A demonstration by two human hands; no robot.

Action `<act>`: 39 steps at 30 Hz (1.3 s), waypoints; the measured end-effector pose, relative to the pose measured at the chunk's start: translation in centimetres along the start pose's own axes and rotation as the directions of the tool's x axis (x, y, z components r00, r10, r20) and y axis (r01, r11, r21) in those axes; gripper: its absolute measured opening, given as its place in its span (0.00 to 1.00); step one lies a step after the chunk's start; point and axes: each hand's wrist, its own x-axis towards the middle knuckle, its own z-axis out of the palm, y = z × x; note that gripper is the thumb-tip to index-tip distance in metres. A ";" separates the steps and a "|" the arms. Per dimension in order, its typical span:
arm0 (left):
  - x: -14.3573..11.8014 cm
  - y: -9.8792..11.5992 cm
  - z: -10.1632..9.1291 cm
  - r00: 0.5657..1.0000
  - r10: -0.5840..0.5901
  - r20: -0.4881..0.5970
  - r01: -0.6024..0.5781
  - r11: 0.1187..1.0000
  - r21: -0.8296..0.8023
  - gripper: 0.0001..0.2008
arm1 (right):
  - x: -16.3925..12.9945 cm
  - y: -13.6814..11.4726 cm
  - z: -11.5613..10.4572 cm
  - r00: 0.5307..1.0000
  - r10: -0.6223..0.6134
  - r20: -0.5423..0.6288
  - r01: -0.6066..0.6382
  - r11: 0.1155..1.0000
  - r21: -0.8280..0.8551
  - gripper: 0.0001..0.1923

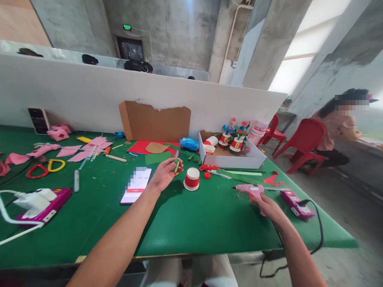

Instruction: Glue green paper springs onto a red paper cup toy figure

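An open white cardboard box (236, 160) on the green felt-covered table (191, 223) holds decorated red-and-white paper cups. Another upturned red-and-white paper cup (192, 179) stands just beside the left hand (165, 173), whose fingers pinch a coiled green-striped fuzzy pipe cleaner (176, 165). The right hand (267, 204), arm outstretched, grips a pink plastic glue gun (251, 190) lying on the felt.
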 end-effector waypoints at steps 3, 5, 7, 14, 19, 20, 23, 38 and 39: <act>0.0 0.3 -0.1 1.000 0.022 -0.003 -0.021 0.999 0.024 0.13 | 0.6 0.6 -0.5 0.999 -0.047 -0.008 0.042 0.960 -0.277 0.19; 0.1 0.7 -0.3 0.999 0.049 -0.022 -0.048 0.999 0.016 0.13 | 0.6 0.8 -0.8 0.992 -0.120 -0.026 0.098 0.900 -0.426 0.20; 0.3 1.1 -0.5 0.996 0.080 -0.047 -0.080 0.997 -0.004 0.13 | 0.3 0.7 -0.8 0.976 -0.179 -0.122 0.086 0.835 -0.544 0.20; 0.6 1.8 -1.1 0.990 0.115 -0.081 -0.117 0.993 -0.017 0.13 | 0.0 -4.7 5.3 0.830 -0.547 -0.107 0.505 0.819 -0.271 0.25; 0.5 1.5 -1.0 0.991 0.098 -0.093 -0.098 0.995 -0.003 0.13 | -2.7 -8.6 10.7 0.682 -0.668 0.297 0.709 0.703 -0.048 0.35; 0.5 1.4 -1.0 0.991 0.093 -0.095 -0.094 0.996 -0.007 0.13 | -3.8 -9.1 11.2 0.599 -0.684 0.416 0.745 0.667 0.024 0.32; 0.5 1.1 -0.9 0.993 0.078 -0.086 -0.080 0.997 -0.017 0.13 | -6.9 -10.3 11.7 0.340 -0.686 0.643 0.763 0.601 0.238 0.14; 0.5 1.5 -1.0 0.992 0.101 -0.071 -0.106 0.992 -0.067 0.14 | 4.6 -11.8 11.6 0.704 -0.702 0.107 0.708 0.682 -0.184 0.19; 0.5 1.5 -1.0 0.992 0.099 -0.076 -0.104 0.993 -0.064 0.14 | 5.1 -11.8 11.6 0.685 -0.722 -0.094 0.698 0.688 -0.200 0.23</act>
